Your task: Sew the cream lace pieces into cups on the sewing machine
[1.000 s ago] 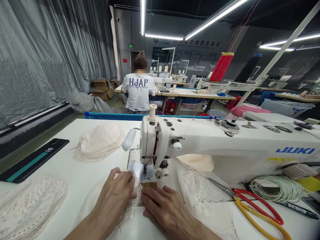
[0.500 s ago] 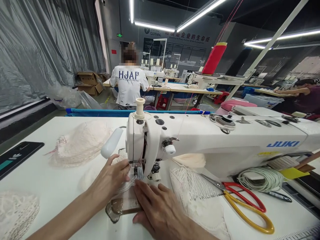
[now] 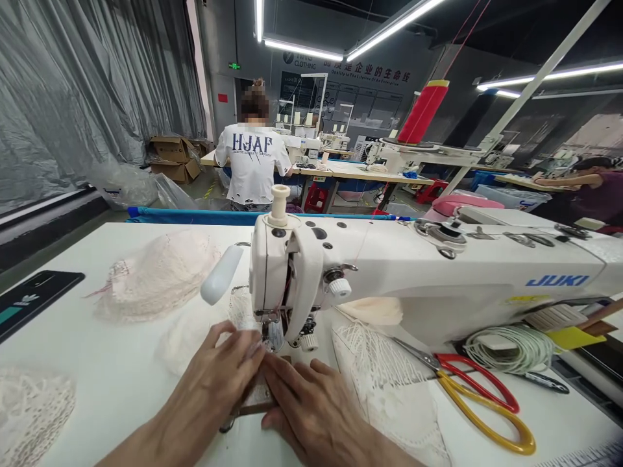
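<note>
"What's the left hand (image 3: 228,370) doing?"
"Fingers bent beside the presser foot (image 3: 265,332); I can't tell whether they pinch. The right hand (image 3: 309,405) lies flat, fingers together."
"The white lace (image 3: 239,303)?"
"Partly hidden, just beyond the left fingertips. Scissors (image 3: 442,370) lie rightward on the counter (image 3: 117,402)."

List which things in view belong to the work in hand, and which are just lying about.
Apparently in use: left hand, right hand, white sewing machine, lace piece by the needle.
Apparently lying about: scissors with red and yellow handles, coiled cord, black pen, flat black object.
</note>
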{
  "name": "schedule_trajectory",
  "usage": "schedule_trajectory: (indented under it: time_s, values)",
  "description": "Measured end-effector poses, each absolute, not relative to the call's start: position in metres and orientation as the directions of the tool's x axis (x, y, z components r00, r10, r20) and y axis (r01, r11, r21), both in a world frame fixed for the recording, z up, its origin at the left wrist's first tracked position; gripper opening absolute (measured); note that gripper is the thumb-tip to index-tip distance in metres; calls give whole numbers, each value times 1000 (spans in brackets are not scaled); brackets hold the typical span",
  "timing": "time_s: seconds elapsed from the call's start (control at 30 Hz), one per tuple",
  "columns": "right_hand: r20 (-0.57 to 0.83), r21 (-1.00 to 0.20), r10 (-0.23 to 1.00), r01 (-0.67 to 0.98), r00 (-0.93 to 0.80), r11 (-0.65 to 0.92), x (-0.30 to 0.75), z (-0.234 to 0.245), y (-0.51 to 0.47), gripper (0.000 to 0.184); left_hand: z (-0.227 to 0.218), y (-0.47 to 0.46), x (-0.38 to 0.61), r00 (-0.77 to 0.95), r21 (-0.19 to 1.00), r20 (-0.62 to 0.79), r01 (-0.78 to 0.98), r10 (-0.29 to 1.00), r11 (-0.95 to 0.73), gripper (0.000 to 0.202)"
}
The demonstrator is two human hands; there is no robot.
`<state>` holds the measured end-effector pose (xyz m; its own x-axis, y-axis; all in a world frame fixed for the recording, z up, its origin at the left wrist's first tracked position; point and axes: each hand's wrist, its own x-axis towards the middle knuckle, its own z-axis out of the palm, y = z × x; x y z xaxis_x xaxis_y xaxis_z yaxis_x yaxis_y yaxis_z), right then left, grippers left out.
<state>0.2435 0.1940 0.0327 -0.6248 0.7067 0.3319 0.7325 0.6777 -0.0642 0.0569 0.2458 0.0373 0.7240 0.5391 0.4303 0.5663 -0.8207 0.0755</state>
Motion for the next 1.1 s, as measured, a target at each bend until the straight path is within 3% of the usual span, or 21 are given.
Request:
schedule_trajectory:
  time_s: [0.27, 0.5, 0.77, 0.97, 1.1]
  values:
    - [344, -96, 703, 721, -623, 686, 244, 36, 195, 35, 18, 236, 58, 720, 51, 422, 588, 551, -807, 20]
    - [330, -106, 711, 725, -620, 681, 244, 36, 197, 32, 25, 237, 62, 657, 58, 576, 560, 486, -826, 25]
    - [315, -124, 742, 749, -592, 651, 244, 35, 197, 30, 18, 248, 54, 683, -6, 549, 580, 482, -815, 28]
    - [336, -143, 753, 760, -566, 634, 244, 35, 198, 24, 28, 254, 53, 677, 63, 522, 575, 518, -816, 30]
    - [350, -151, 745, 751, -568, 643, 245, 34, 200, 22, 40, 256, 28, 668, 36, 501, 619, 550, -785, 30]
